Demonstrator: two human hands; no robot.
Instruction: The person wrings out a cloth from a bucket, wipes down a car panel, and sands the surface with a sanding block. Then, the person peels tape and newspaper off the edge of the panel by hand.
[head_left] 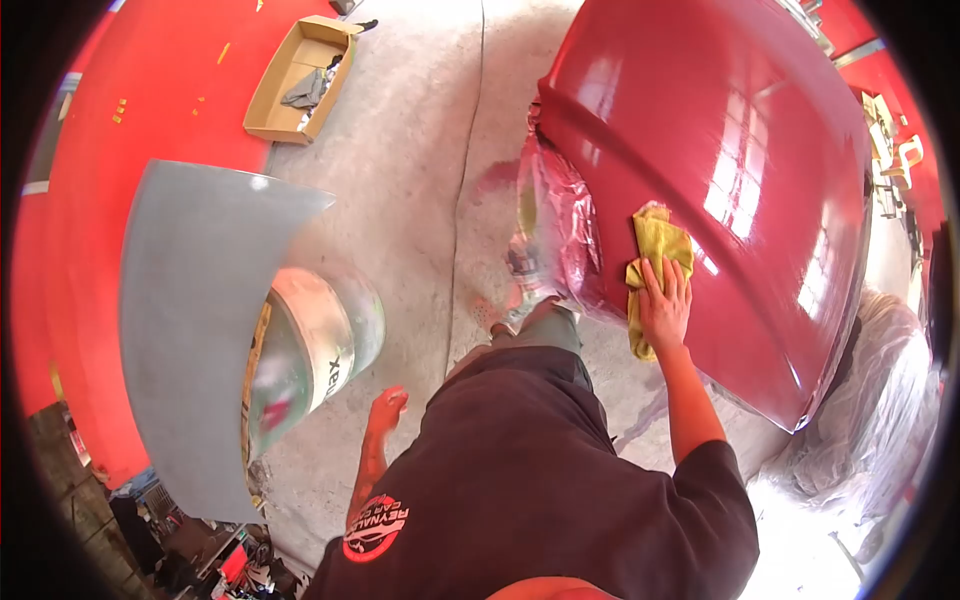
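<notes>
My right hand [665, 308] presses a bunched yellow cloth [661, 241] against the glossy dark-red car hood [690, 130], near its left edge. The fingers lie along the cloth, and part of it hangs past the wrist on the left. Down at my side, my left hand [387, 408] is loosely curled, with nothing visible in it. It hangs apart from the grey curved panel [190, 330] and the rounded drum-like stand [318, 330] to its left.
An open cardboard box [275, 95] with rags inside stands against the red wall [150, 100]. Crumpled plastic film [570, 215] hangs along the hood's left side. More plastic sheeting [860, 410] covers something at the right. Clutter [215, 550] lies at lower left.
</notes>
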